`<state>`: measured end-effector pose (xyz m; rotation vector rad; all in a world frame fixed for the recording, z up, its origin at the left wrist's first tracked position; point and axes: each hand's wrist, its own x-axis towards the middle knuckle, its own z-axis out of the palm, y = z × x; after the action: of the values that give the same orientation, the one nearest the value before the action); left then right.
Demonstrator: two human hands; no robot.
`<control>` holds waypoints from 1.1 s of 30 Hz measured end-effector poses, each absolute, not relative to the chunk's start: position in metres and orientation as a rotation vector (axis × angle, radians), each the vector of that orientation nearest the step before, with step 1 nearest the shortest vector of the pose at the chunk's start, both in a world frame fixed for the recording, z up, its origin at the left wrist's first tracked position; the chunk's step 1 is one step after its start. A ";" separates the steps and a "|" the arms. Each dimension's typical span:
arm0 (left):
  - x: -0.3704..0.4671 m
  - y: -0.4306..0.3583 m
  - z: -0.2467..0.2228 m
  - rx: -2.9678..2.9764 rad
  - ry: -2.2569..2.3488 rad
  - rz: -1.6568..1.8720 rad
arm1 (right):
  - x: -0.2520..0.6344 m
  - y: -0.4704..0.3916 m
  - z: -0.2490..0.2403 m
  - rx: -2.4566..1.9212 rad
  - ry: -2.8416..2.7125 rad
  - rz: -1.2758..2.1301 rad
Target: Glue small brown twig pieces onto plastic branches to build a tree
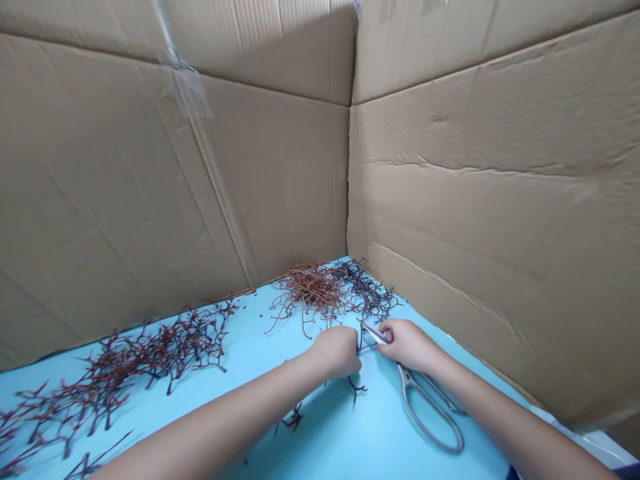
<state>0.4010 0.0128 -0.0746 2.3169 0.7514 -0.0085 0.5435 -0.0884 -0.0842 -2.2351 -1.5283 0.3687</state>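
Note:
Closed in a fist, my left hand grips a thin dark branched twig, which sticks out on the hand's right side. My right hand is closed around the blade part of metal scissors. The blade tips point up and left toward the twig, and the large handle loops lie below my right wrist. Part of the twig is hidden inside my left fist. Below that fist, a small dark forked piece shows against the light blue surface.
A pile of reddish-brown thin stems lies near the back corner, beside a pile of darker stems. Branched twigs spread along the left. Dark scraps lie by my left forearm. Cardboard walls stand behind and right.

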 end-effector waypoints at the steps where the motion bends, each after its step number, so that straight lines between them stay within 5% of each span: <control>1: 0.400 0.018 -0.067 2.304 0.734 -0.026 | 0.549 -0.089 -0.083 -2.242 -1.501 0.364; 10: 0.394 0.073 0.032 2.010 0.433 0.076 | 0.574 -0.101 -0.095 -2.316 -1.406 0.354; 19: 0.420 0.073 0.052 1.961 0.454 0.259 | 0.570 -0.097 -0.090 -2.265 -1.485 0.236; 33: 0.490 0.061 -0.063 2.305 0.918 0.296 | 0.600 0.009 -0.056 -2.167 -1.200 -0.288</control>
<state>0.4898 0.0607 -0.0631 2.3053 0.9180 0.2958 0.5999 0.0090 -0.0561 -2.1672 -1.1996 -0.2882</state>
